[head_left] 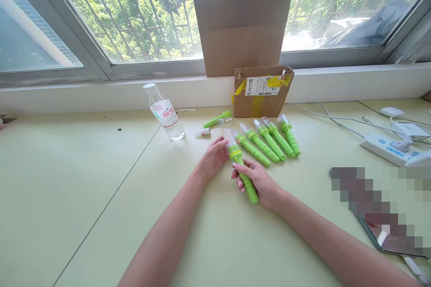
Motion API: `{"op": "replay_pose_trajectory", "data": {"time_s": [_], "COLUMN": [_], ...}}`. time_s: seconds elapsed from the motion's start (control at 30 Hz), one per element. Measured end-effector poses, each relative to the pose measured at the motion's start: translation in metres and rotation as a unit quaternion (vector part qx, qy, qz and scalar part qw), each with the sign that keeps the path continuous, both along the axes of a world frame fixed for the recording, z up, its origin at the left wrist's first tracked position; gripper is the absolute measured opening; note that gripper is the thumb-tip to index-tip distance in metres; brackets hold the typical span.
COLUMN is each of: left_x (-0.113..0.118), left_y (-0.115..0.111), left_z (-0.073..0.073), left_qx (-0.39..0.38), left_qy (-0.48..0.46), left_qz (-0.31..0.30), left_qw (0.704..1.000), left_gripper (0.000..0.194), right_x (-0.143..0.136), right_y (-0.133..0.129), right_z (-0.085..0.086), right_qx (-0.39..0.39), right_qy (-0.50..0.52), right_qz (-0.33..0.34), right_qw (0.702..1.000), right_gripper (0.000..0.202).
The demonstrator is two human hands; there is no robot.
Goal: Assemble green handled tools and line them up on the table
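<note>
A green ribbed stick with a clear cap and a yellow ring is tilted between my hands, just above or on the table. My right hand is closed round its green handle. My left hand pinches the clear cap at the upper end, its fingers partly hidden behind it. Several similar green sticks with clear caps lie side by side just beyond my right hand. Beyond my left hand lie a thin green piece, a clear cap and a small clear tube.
A water bottle with a white cap stands at the back left. An open cardboard box is against the wall below the window. At right are a power strip with cables and a dark phone-like device, partly blurred out.
</note>
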State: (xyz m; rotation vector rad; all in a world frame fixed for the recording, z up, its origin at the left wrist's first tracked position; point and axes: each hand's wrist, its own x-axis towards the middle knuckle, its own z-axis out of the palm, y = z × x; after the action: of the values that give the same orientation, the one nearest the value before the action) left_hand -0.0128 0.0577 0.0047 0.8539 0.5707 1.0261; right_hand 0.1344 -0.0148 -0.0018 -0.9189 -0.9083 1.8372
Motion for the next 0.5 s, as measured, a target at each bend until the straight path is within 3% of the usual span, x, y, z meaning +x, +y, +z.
{"op": "replay_pose_trajectory", "data": {"time_s": [0.3, 0.5], "left_x": [0.0002, 0.0018], "left_y": [-0.0021, -0.0023], "left_z": [0.0015, 0.0006], "left_qx": [-0.010, 0.001], "left_qy": [0.014, 0.005], "left_qz": [-0.013, -0.004], "left_qw": [1.000, 1.000], "left_gripper": [0.028, 0.028], "right_x": [0.0014, -0.0006], "right_y": [0.0005, 0.0006], "right_z": [0.0000, -0.0034], "right_qx": [-0.012, 0.003], "right_qy": [0.025, 0.012], "right_qz": [0.024, -0.028], "right_qw": [0.999, 1.000], "right_gripper": [0.036, 0.039]}}
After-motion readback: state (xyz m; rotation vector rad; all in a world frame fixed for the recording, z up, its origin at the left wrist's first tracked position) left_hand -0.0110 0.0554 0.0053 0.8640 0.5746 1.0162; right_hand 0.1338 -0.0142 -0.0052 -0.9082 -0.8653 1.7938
